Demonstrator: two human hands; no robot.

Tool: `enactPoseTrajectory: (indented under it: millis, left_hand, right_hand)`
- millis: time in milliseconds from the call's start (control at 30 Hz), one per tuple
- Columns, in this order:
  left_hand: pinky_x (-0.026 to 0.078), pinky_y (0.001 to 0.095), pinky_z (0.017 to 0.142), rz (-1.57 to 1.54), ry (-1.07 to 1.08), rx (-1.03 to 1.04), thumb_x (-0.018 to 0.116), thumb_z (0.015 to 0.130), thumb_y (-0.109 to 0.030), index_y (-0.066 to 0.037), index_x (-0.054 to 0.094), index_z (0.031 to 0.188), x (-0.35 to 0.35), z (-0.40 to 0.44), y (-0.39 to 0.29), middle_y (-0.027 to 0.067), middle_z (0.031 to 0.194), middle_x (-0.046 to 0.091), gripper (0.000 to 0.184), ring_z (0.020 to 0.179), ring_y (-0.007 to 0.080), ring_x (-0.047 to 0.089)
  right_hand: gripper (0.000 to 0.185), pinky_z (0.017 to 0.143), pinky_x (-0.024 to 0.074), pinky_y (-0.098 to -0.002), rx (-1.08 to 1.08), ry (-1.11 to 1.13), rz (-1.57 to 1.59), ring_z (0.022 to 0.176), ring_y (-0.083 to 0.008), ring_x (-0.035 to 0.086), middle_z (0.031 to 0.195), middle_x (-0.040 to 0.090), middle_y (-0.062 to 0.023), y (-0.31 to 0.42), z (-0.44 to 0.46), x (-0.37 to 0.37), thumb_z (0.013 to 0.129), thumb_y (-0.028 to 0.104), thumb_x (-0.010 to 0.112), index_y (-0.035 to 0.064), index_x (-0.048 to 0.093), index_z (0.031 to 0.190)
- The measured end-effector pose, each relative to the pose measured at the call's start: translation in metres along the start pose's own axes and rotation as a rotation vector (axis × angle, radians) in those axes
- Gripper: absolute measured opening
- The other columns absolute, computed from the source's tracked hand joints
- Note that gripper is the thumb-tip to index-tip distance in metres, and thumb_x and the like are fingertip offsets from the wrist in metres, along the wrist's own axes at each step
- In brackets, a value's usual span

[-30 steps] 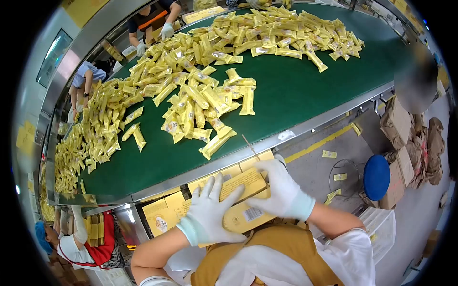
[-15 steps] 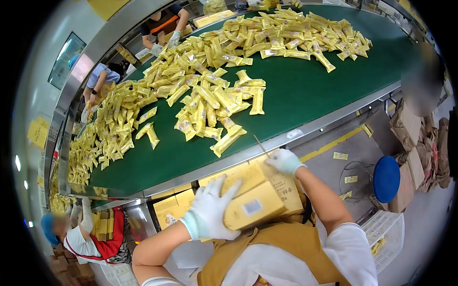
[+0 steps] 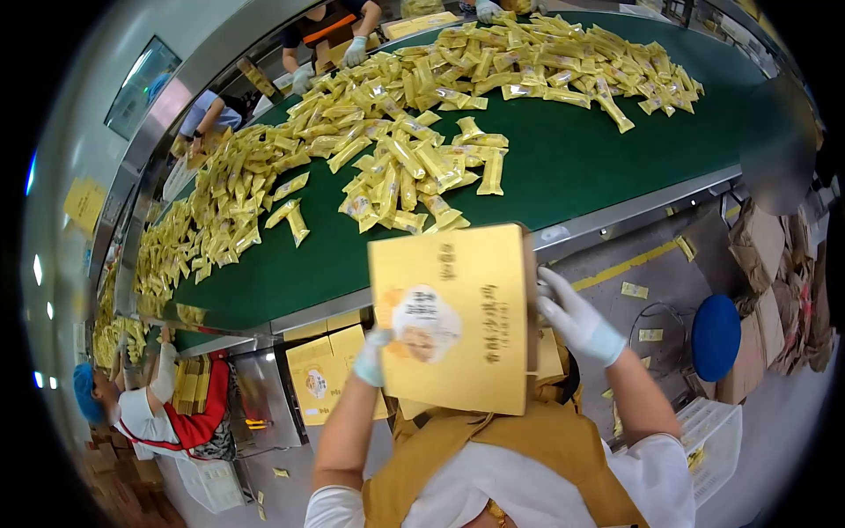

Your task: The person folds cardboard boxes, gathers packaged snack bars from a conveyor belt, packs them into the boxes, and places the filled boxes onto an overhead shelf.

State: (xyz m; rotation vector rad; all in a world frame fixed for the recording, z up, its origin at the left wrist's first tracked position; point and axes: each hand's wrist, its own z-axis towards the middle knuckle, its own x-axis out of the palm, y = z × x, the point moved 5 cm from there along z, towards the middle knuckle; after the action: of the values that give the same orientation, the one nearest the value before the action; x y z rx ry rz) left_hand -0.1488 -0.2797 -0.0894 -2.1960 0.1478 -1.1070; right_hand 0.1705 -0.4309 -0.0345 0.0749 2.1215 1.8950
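Note:
A yellow carton [image 3: 475, 343] with a printed white oval stands raised in front of my chest, its broad face toward the camera. My left hand [image 3: 373, 356], gloved in white, grips its left edge; most of the fingers are behind the carton. At the carton's right side is my right hand [image 3: 576, 315], also gloved, its fingers apart and near or against the side; contact is hard to tell. Beyond the carton, yellow wrapped packets [image 3: 414, 167] lie heaped on the green conveyor belt [image 3: 581, 185].
More yellow cartons [image 3: 324, 378] lie below the belt's metal edge at left. A blue stool [image 3: 716, 337], brown cartons [image 3: 738, 352] and a white crate [image 3: 715, 440] stand at right. Co-workers are across the belt, and a person in a red apron [image 3: 189, 422] is at lower left.
The yellow carton has been lifted and turned so its printed broad face shows. My left hand has moved from its top to its left edge, and my right hand has shifted right and down.

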Motion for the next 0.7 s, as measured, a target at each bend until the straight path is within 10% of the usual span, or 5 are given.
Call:
enactPoseTrajectory:
  millis: [133, 267, 467, 533, 700]
  left_hand:
    - [0.052, 0.0494, 0.101, -0.499, 0.352, 0.075, 0.069, 0.079, -0.039, -0.005, 0.047, 0.144, 0.016, 0.030, 0.046, 0.0172, 0.134, 0.060, 0.077, 0.118, 0.0363, 0.062]
    - [0.055, 0.0428, 0.096, -0.513, 0.061, 0.078, 0.051, 0.091, -0.040, -0.008, 0.051, 0.143, 0.004, 0.020, 0.082, 0.0136, 0.132, 0.063, 0.061, 0.116, 0.0307, 0.064]
    - [0.054, 0.0406, 0.090, 1.116, -0.256, 0.285, 0.041, 0.102, -0.046, -0.005, 0.055, 0.137, -0.060, 0.045, 0.110, 0.0145, 0.118, 0.069, 0.055, 0.105, 0.0326, 0.067]
    - [0.054, 0.0417, 0.089, 1.880, -0.207, -0.083, 0.043, 0.101, -0.050, -0.005, 0.056, 0.135, -0.079, 0.041, 0.084, 0.0198, 0.108, 0.072, 0.058, 0.101, 0.0370, 0.068]
    - [0.053, 0.0463, 0.081, 1.415, -0.469, 0.088, 0.050, 0.096, -0.052, -0.003, 0.060, 0.124, 0.032, -0.015, -0.007, 0.0240, 0.091, 0.071, 0.057, 0.090, 0.0421, 0.068]
  right_hand:
    - [0.067, 0.101, 0.0462, -0.0460, -0.038, -0.187, -0.348, 0.121, -0.0459, 0.057, 0.133, 0.054, -0.0356, 0.037, 0.010, 0.025, 0.101, 0.017, 0.052, -0.0047, 0.018, 0.154]
    - [0.073, 0.082, 0.0501, -0.0558, 0.014, -0.032, -0.576, 0.087, -0.0523, 0.063, 0.093, 0.066, -0.0344, 0.066, 0.015, 0.036, 0.095, 0.009, 0.048, -0.0043, 0.009, 0.155]
    - [0.092, 0.073, 0.0523, -0.0550, 0.234, 0.215, -0.943, 0.072, -0.0467, 0.066, 0.077, 0.067, -0.0299, 0.097, 0.034, 0.082, 0.087, 0.007, 0.052, -0.0037, -0.008, 0.156]
    - [0.097, 0.068, 0.0554, -0.0453, 0.138, 0.266, -0.960, 0.069, -0.0374, 0.070, 0.078, 0.070, -0.0231, 0.090, 0.031, 0.106, 0.084, 0.007, 0.054, -0.0085, -0.012, 0.154]
    - [0.093, 0.065, 0.0547, -0.0483, 0.137, 0.256, -1.043, 0.067, -0.0385, 0.069, 0.079, 0.069, -0.0252, 0.083, 0.030, 0.115, 0.086, 0.007, 0.053, -0.0073, -0.008, 0.155]
